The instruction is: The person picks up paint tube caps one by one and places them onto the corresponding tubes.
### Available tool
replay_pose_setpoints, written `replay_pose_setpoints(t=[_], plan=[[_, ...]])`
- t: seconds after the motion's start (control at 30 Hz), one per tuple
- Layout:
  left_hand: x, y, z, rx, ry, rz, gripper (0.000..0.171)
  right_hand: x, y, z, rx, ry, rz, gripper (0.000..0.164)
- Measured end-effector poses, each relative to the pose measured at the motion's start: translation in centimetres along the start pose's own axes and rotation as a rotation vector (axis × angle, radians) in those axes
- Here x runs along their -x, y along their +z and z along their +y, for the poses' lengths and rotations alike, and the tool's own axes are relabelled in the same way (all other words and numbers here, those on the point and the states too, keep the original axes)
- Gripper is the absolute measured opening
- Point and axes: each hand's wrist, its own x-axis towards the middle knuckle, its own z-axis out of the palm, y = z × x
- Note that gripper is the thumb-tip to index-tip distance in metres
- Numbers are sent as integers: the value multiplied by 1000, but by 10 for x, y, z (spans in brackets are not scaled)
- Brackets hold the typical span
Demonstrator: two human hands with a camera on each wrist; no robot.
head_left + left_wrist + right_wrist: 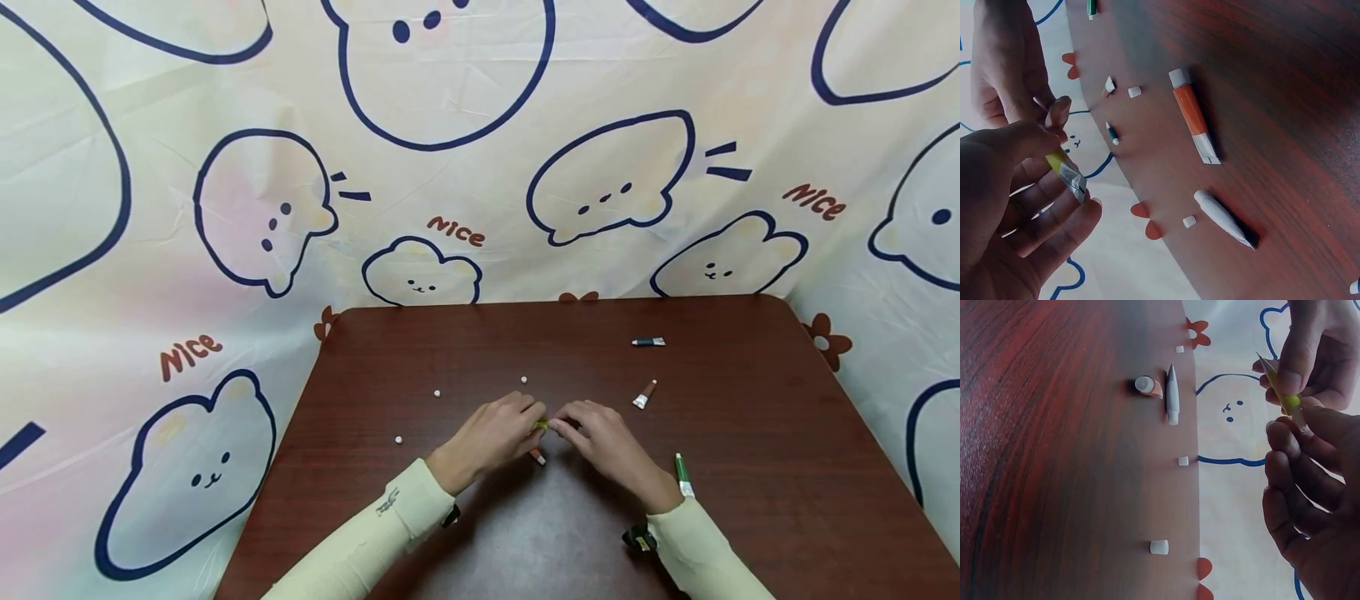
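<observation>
Pinching yellow paint tube (1067, 174) in left hand (491, 429) | pinching nozzle end (1298, 417) in right hand (606, 435) | running crosswise between, pointing crimp (1077, 190) leftward

My left hand (988, 194) pinches the yellow tube (1060, 164), right hand (1013, 69) at its upper end! Over on the table (1297, 156), an orange tube (1191, 112), a white tube (1225, 219), a small white cap (1189, 221) beside it.

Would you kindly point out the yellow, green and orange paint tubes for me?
Yellow paint tube (1067, 172), left wrist view, mid-body.
Green paint tube (682, 471), head view, green barrel.
Orange paint tube (1191, 114), left wrist view, orange barrel.
</observation>
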Motion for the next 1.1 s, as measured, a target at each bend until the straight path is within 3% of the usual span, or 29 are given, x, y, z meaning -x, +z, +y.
replay_pose_setpoints(t=[0.1,0.33,0.47,0.67,1.1], plan=[[0,0,0,-7,-3,-9,11,0,0,0,-50,3,9,4],[-1,-1,0,-11,-5,-9,12,-1,-1,2,-142,10,18,17],[-1,-1,1,-11,-14,-16,13,-1,-1,3,-147,20,-1,17],[-2,-2,2,-1,-17,-20,11,0,-3,2,-132,51,-31,3],[-2,-6,3,10,-25,-19,9,0,-3,3,-92,48,-75,9]])
